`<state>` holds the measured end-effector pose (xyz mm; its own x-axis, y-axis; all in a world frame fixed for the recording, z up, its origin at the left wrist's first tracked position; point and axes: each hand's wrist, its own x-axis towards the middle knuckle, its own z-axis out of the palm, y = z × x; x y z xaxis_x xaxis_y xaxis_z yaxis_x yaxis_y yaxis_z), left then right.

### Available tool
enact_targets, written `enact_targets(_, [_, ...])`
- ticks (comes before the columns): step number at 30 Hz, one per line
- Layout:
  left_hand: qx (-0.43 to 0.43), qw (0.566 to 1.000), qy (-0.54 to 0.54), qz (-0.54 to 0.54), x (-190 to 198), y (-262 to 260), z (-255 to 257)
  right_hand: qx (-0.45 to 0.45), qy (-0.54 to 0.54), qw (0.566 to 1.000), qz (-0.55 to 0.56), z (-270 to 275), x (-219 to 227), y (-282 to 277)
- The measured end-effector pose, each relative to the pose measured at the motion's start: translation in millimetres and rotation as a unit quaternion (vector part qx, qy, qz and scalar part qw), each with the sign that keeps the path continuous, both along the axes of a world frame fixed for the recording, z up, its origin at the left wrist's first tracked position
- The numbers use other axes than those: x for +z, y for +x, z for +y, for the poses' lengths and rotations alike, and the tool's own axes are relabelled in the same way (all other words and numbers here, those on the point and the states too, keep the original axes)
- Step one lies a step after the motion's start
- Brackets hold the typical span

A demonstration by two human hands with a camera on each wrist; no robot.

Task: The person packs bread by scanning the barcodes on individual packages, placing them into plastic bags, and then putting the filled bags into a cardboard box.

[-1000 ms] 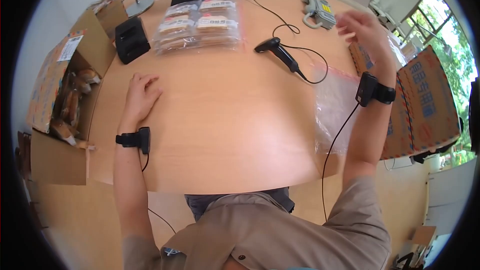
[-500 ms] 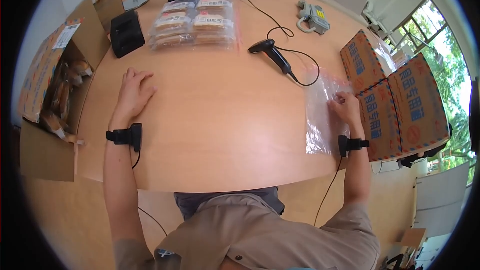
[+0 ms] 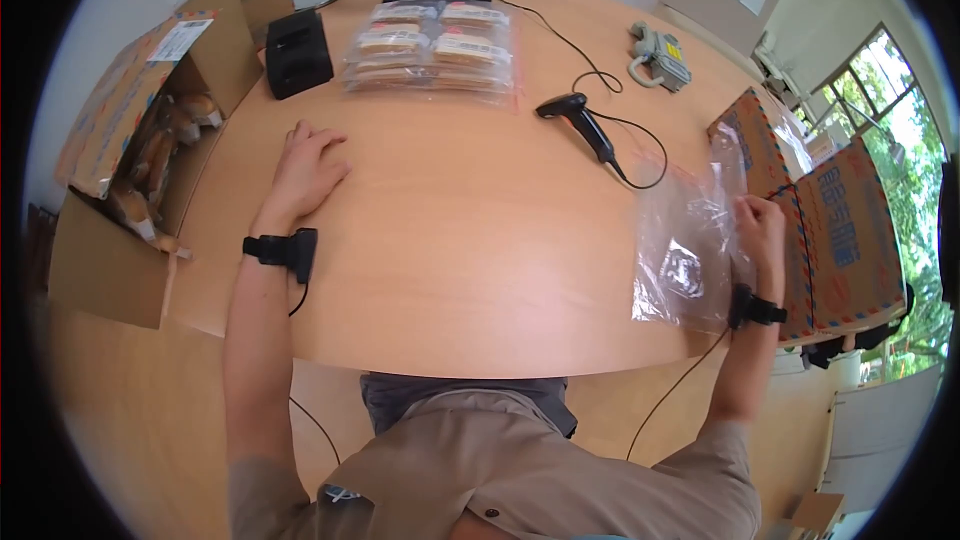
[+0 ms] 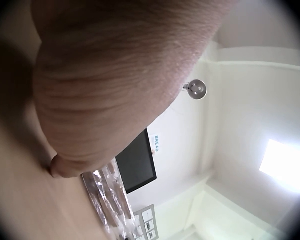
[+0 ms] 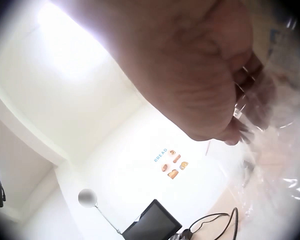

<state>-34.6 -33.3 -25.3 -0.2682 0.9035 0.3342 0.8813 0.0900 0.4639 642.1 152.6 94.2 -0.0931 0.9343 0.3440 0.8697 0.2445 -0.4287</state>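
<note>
While the L hand (image 3: 308, 170) rests on the table (image 3: 480, 230) L of the scanner (image 3: 583, 130), fingers loosely bent and holding nothing, the R hand (image 3: 762, 230) has its fingers curled on film of the clear bag (image 3: 665, 240). Bag lies R of the scanner, toward the person; no. of layers gripped: can't tell.

Handling (judgement): steady the bag's L side w/ the L hand; pinch close to an edge w/ the R; draw slowly, as thin film prob. clings & creases.

Clearances, L to R: open carton (image 3: 110, 265), far L of scanner, walls at the table side. Broad tabletop, L of scanner & toward the person, gives max. working room. Scanner cable (image 3: 665, 160) loops R of scanner by the bag's far end; snag risk. Cartons (image 3: 850, 230), farther R of scanner, limit R-hand travel; move L.
</note>
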Motion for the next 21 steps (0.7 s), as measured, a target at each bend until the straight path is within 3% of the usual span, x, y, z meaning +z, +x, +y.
enact_targets(3, [-0.001, 1.0, -0.003, 0.0, 1.5, 1.9, 1.4, 0.055, 0.074, 0.996, -0.022, -17.3, 51.6, -20.6])
enact_targets(7, [-0.058, 0.988, -0.015, -0.141, 11.7, 13.9, 4.8, 0.104, 0.039, 0.99, 0.091, -44.7, 106.1, -74.0])
enact_targets(8, [-0.088, 0.975, -0.029, -0.204, 16.2, 19.1, 5.9, 0.146, 0.024, 0.978, 0.145, -50.2, 117.8, -91.4])
enact_targets(9, [-0.083, 0.976, -0.029, -0.201, 21.1, 24.5, 6.1, 0.187, 0.009, 0.962, 0.199, -53.6, 122.3, -110.9])
enact_targets(11, [-0.192, 0.917, -0.093, -0.336, 31.3, 35.4, 6.5, 0.238, 0.007, 0.935, 0.263, -55.8, 115.7, -164.4])
enact_targets(12, [-0.189, 0.92, -0.091, -0.332, 33.5, 39.0, 5.8, 0.284, 0.005, 0.903, 0.322, -55.8, 110.3, -188.2])
enact_targets(14, [-0.299, 0.798, -0.146, -0.502, 34.7, 44.5, 3.0, 0.322, -0.121, 0.874, 0.344, -48.0, 85.6, -220.9])
enact_targets(15, [-0.297, 0.802, -0.142, -0.498, 36.1, 46.9, -0.1, 0.322, -0.145, 0.877, 0.326, -50.7, 70.9, -244.3])
enact_targets(17, [-0.371, 0.663, -0.162, -0.629, 38.7, 51.2, -7.4, 0.326, -0.218, 0.863, 0.317, -50.7, 34.9, -287.7])
enact_targets(20, [-0.293, 0.682, -0.197, -0.641, 47.0, 54.9, -9.9, 0.317, -0.322, 0.825, 0.34, -44.1, -19.3, -336.5])
enact_targets(21, [-0.273, 0.709, -0.172, -0.628, 47.3, 61.2, -14.1, 0.324, -0.321, 0.823, 0.339, -44.0, -33.3, -348.1])
